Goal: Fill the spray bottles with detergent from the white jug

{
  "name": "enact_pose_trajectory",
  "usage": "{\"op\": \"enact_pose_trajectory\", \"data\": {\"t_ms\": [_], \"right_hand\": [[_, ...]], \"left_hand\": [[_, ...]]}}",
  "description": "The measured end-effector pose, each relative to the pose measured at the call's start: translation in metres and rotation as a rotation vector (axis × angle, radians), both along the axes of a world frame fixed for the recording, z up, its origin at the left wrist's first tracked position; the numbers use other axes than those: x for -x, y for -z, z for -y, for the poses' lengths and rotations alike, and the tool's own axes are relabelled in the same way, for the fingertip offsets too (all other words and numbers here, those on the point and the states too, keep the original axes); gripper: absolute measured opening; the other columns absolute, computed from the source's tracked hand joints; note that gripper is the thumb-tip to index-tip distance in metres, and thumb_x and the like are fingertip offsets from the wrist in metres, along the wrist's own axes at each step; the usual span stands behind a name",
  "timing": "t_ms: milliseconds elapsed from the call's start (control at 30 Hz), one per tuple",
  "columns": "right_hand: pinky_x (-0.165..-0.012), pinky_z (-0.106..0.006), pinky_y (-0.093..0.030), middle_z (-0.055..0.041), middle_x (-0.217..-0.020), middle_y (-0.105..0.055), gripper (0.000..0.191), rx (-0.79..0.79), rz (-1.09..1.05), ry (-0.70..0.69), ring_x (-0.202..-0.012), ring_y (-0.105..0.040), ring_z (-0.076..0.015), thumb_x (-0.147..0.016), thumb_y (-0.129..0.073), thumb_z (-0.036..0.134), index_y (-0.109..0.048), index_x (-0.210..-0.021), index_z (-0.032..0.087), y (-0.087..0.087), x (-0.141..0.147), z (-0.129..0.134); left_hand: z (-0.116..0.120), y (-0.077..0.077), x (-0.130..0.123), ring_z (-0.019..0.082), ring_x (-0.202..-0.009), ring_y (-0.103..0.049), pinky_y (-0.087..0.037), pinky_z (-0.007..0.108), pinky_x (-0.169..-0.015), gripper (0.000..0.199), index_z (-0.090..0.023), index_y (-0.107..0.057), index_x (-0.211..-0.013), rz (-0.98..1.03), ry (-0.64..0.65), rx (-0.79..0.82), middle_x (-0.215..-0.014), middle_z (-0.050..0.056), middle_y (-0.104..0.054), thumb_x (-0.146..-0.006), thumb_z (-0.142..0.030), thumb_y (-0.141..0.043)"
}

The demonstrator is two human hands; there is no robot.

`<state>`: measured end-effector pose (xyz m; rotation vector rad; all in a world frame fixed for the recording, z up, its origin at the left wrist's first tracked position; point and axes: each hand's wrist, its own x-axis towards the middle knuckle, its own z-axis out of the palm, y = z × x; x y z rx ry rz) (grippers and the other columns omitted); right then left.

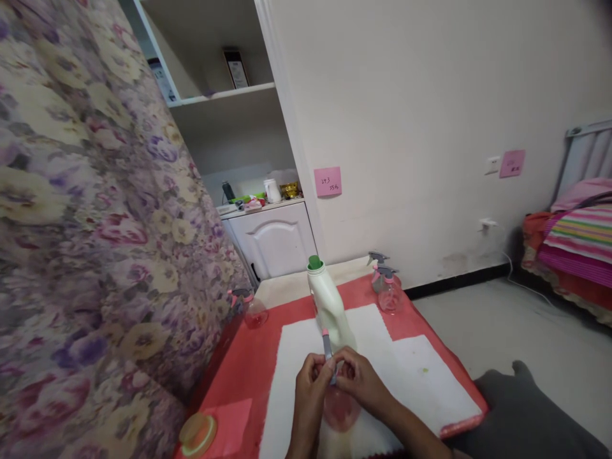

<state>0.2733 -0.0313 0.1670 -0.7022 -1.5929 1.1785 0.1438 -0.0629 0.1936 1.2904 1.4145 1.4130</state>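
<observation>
A small spray bottle with a clear pinkish round body stands on the white cloth, close to me. Both hands meet at its grey and pink spray head. My left hand is closed on the head from the left, and my right hand pinches it from the right. The fingers partly hide the head and the bottle's neck. Just beyond them, a large pale green jug with a green cap stands upright.
Another spray bottle stands at the table's left, and more spray bottles stand at the back right. A round yellowish container sits near left on the red tablecloth. A floral curtain hangs on the left; a cabinet stands behind.
</observation>
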Motion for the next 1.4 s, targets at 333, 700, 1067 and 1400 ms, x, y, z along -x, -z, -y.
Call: {"op": "enact_pose_trajectory", "data": {"t_ms": [333, 700, 1067, 1400], "right_hand": [[-0.059, -0.024, -0.036, 0.0045, -0.072, -0.052, 0.021, 0.048, -0.004, -0.057, -0.062, -0.046, -0.0124, -0.072, -0.068, 0.035, -0.064, -0.084, 0.018, -0.002, -0.001, -0.001], [-0.059, -0.023, -0.036, 0.0047, -0.074, -0.051, 0.011, -0.001, 0.022, 0.043, -0.064, -0.046, -0.012, -0.071, -0.069, 0.023, -0.064, -0.081, 0.02, 0.002, 0.004, 0.001], [-0.059, -0.023, -0.035, 0.0052, -0.071, -0.05, 0.009, -0.001, 0.017, 0.055, -0.064, -0.045, -0.0117, -0.072, -0.064, 0.019, -0.064, -0.08, 0.019, 0.007, 0.006, -0.001], [-0.056, -0.023, -0.033, 0.0052, -0.071, -0.049, 0.016, 0.026, 0.003, 0.013, -0.061, -0.043, -0.0115, -0.073, -0.069, 0.032, -0.064, -0.081, 0.019, 0.001, 0.003, 0.0]], "left_hand": [[0.005, -0.006, -0.002, 0.016, -0.064, -0.05, -0.039, 0.024, -0.061, 0.037, -0.018, -0.06, -0.072, 0.001, -0.012, 0.026, -0.063, -0.003, -0.054, -0.071, -0.054, -0.069], [0.006, -0.011, -0.005, 0.018, -0.067, -0.053, -0.042, 0.025, -0.062, 0.037, -0.019, -0.062, -0.071, 0.005, -0.003, 0.024, -0.065, -0.002, -0.058, -0.07, -0.055, -0.069], [0.007, -0.008, -0.003, 0.019, -0.073, -0.056, -0.044, 0.027, -0.068, 0.031, -0.019, -0.061, -0.075, -0.003, 0.021, 0.016, -0.07, -0.001, -0.06, -0.076, -0.05, -0.067], [0.006, -0.005, -0.003, 0.02, -0.071, -0.056, -0.044, 0.026, -0.066, 0.03, -0.019, -0.062, -0.077, 0.037, 0.024, 0.022, -0.07, -0.001, -0.061, -0.074, -0.048, -0.068]]}}
